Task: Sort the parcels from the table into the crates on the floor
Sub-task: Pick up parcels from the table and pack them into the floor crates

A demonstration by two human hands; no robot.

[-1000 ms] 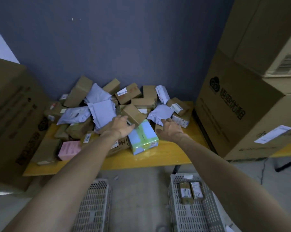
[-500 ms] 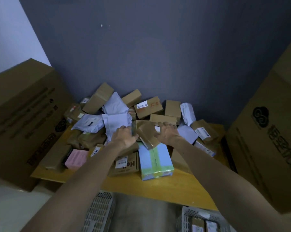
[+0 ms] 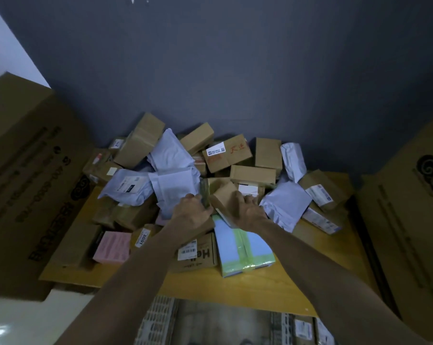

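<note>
Cardboard at far left: tall carton (image 3: 24, 183) hard against the counter (image 3: 260, 287). Next along, pink parcel (image 3: 112, 246) flat near the front edge. On the floor nearer still, rim of the left crate (image 3: 158, 319). White mailer (image 3: 175, 188) slumped on the heap. Then the left hand (image 3: 191, 215), fingers (image 3: 198, 198) curled onto the left end of a small brown box (image 3: 224, 195). Sits tilted atop the heap, mid-counter, long axis seemingly across, palm to palm, though hard to tell. Just nearer, a blue-and-green parcel (image 3: 242, 247). Right hand (image 3: 250, 212) gripping the opposite end, fingers hooked over the top face. Grey mailer (image 3: 285, 205) beside it. Below, right crate (image 3: 300, 327), a few labelled parcels inside. Far right, another large carton (image 3: 409, 232).

Likely a two-handed lift under way, box not yet clear of the heap. Equally near to both hands, so no arm favoured. Calls for a pull back toward the near side and down, both crates lying that way from the fingers.
</note>
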